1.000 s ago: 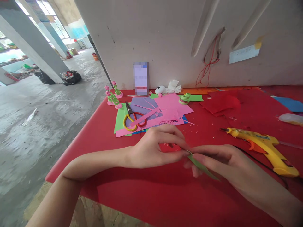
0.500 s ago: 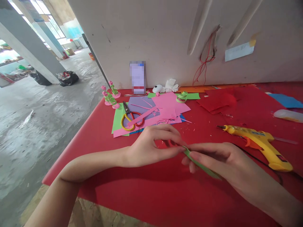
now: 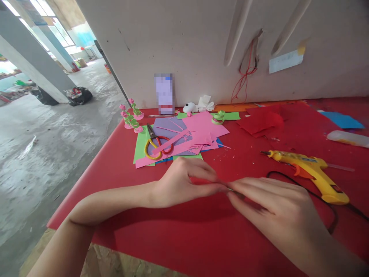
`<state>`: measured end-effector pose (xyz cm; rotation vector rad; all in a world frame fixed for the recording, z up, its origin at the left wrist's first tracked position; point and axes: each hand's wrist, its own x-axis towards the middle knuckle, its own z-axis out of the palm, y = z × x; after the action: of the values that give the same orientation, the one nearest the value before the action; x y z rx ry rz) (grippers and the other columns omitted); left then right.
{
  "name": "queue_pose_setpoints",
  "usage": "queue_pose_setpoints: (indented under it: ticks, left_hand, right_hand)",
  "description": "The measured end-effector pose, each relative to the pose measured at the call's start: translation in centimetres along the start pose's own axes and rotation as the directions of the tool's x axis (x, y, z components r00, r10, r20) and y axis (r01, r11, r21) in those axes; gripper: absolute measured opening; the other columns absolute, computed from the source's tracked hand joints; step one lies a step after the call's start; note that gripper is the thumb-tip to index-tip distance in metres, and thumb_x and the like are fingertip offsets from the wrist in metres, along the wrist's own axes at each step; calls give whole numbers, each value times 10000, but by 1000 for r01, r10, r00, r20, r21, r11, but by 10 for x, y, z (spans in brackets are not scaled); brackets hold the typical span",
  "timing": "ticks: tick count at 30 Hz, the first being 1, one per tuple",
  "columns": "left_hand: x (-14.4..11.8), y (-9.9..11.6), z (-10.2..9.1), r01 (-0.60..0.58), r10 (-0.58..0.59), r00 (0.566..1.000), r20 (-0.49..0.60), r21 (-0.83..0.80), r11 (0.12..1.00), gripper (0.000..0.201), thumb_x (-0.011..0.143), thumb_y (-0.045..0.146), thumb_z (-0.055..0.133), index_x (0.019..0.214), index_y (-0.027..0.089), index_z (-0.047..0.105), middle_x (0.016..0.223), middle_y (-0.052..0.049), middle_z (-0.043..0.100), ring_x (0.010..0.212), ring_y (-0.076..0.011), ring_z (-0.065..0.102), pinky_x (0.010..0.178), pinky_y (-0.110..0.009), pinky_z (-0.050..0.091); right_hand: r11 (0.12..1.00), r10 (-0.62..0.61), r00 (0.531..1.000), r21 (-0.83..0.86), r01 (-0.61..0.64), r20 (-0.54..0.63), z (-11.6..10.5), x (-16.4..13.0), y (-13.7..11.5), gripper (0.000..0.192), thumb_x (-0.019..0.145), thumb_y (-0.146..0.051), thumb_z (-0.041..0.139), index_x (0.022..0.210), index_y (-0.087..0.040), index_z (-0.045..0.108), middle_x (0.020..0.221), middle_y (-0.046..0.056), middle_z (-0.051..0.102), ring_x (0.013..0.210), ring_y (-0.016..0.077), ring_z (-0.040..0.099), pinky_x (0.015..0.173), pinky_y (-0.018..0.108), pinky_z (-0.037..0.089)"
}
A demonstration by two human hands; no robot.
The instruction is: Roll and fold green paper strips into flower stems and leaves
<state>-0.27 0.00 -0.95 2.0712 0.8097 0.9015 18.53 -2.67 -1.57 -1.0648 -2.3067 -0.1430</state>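
Over the near part of the red table, my left hand (image 3: pixel 184 182) pinches with thumb and fingertips. My right hand (image 3: pixel 273 202) meets it tip to tip, its thumb and fingers also closed. Between them only a sliver of a green paper strip (image 3: pixel 231 189) shows; the rest is hidden by the right fingers. Beyond the hands lie pink paper sheets (image 3: pixel 198 127) with thin cut strips. A pair of scissors (image 3: pixel 157 144) with yellow and red handles rests on the paper. A curled green paper strip (image 3: pixel 219 117) sits behind.
A yellow glue gun (image 3: pixel 313 165) lies to the right, its black cord (image 3: pixel 288 175) curving near my right hand. Small pink-and-green paper flowers (image 3: pixel 131 115) stand at the left edge. A phone (image 3: pixel 165 94) leans on the wall. Red paper (image 3: pixel 261 121) lies at the back right.
My right hand has turned and closed over the green strip, which now shows far less. My left hand stays nearly in place. The whole view has shifted slightly.
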Motion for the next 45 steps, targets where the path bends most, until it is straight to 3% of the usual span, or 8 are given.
queue_pose_setpoints:
  ticks: [5,10,18,28,32,36,41,45]
  left_hand:
    - [1,-1,0,172,-166,984,64,-100,980,212,787,246,636,873,86,745,808,-91,744,708,-132,676,629,-186,531]
    - [1,0,1,336,-328,940,93,-97,937,222,767,276,651,839,95,757,782,-75,747,670,-134,674,573,-168,500]
    - [1,-1,4,422,-401,902,162,-126,898,224,754,225,639,913,106,743,880,-72,748,778,-160,700,674,-187,544]
    - [4,1,-1,459,-436,884,169,-138,878,182,754,257,648,827,122,745,763,-27,741,614,-65,617,532,-123,450]
    - [6,4,-6,495,-469,866,175,-161,854,171,771,229,628,822,103,732,773,-42,741,669,-69,652,586,-114,484]
    - [5,8,-10,471,-446,881,156,-219,855,181,778,241,629,823,94,725,797,-61,744,725,-102,687,675,-154,542]
    - [3,12,-12,408,-402,912,75,-242,880,239,779,263,627,892,81,733,858,-78,749,774,-133,694,685,-170,546]
    - [1,12,-10,423,-402,906,134,-286,860,308,784,318,619,935,74,734,913,-102,741,838,-171,694,691,-187,541]
  right_hand:
    - [975,-145,985,-183,126,-93,-2,1,0,280,873,-191,475,649,-185,643,657,18,694,543,127,626,494,264,457]
    - [963,-222,953,-202,181,-204,1,1,-2,207,818,-93,552,624,-127,616,623,51,676,536,162,612,474,310,387]
    - [948,-257,954,-232,218,-156,0,1,-2,266,835,-61,504,612,-134,629,620,38,674,554,168,616,470,323,336]
    - [942,-276,954,-230,245,-114,-3,3,2,339,865,-49,413,621,-151,624,643,26,691,544,161,632,443,314,361]
    - [966,-223,964,-167,198,-142,-9,2,6,234,879,-130,459,704,-147,613,665,19,692,577,149,642,508,299,434]
    - [999,-43,985,-37,38,-165,-19,3,13,48,829,-168,578,800,-204,588,730,-29,680,626,90,629,580,220,465]
    - [997,26,986,81,-13,-165,-25,4,15,89,791,-186,627,776,-244,561,682,-72,635,612,61,612,564,160,471]
    - [989,64,984,145,-40,-166,-20,0,7,80,802,-183,607,789,-248,561,695,-73,634,576,57,598,546,171,465]
